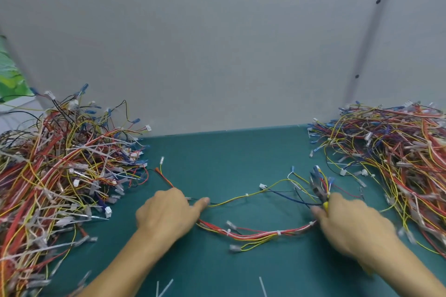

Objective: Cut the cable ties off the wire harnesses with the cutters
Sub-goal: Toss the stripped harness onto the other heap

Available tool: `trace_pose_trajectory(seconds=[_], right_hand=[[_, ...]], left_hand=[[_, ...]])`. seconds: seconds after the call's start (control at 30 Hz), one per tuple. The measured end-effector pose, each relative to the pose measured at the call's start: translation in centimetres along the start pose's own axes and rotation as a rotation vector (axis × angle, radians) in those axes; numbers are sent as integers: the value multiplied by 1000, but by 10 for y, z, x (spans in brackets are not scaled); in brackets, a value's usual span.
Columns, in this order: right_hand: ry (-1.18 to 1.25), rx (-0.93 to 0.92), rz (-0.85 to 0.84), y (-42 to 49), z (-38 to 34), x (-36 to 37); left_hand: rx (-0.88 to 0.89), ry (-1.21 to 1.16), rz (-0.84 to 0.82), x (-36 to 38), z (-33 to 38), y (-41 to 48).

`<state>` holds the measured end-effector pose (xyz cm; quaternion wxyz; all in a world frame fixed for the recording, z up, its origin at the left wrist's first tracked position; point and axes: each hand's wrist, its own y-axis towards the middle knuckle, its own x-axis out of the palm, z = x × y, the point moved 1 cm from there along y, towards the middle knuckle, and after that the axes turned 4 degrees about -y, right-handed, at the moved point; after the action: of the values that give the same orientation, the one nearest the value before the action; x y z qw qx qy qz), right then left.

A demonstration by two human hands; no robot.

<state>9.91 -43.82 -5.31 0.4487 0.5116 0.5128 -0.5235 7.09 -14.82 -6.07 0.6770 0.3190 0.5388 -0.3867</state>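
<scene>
- The left hand (pixel 169 212) is lying knuckles-up, fingers curled down over one end of the wire harness (pixel 255 235) and thumb pointing toward the other hand. I judge it is pinning that end so the wires are lying stretched and flat on the green mat (pixel 217 164).
- The right hand (pixel 350 222) is wrapping its fingers around the cutters (pixel 319 194). A yellow handle is showing above the knuckles and the nose is pointing away from the person.
- This hand is blurred, so I cannot tell whether the blades are parted.
- The harness is sagging in a loop between the two hands, with the thick red bundle nearer the person and the thin yellow and blue wires beyond it. Its far end is running up to the right hand's fingertips.
- White cable ties (pixel 278 232) are sitting along the red bundle, between the hands and a little nearer the right one — a short reach for the cutters, by my reading.
- Tangled heaps are lying outside each hand: the left pile (pixel 60 164) and the right pile (pixel 398 152).
- Loose white tie tails (pixel 166 287) are lying on the mat between the forearms.
</scene>
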Motion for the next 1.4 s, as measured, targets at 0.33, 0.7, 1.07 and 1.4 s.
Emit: trace_pose_trajectory(seconds=[0.33,0.7,1.07,1.4], right_hand=[[394,-37,171,35,-37,-3],[1768,-108,-142,58,-74,-18],[1843,-14,-184,67,-75,-10],[2009,79,-197,54,-74,-41]], left_hand=[[-30,-1009,-92,5,27,11],[-65,-1843,-145,-13,18,35],[-50,-1835,-132,-13,20,39],[215,-651,332,-17,36,18]])
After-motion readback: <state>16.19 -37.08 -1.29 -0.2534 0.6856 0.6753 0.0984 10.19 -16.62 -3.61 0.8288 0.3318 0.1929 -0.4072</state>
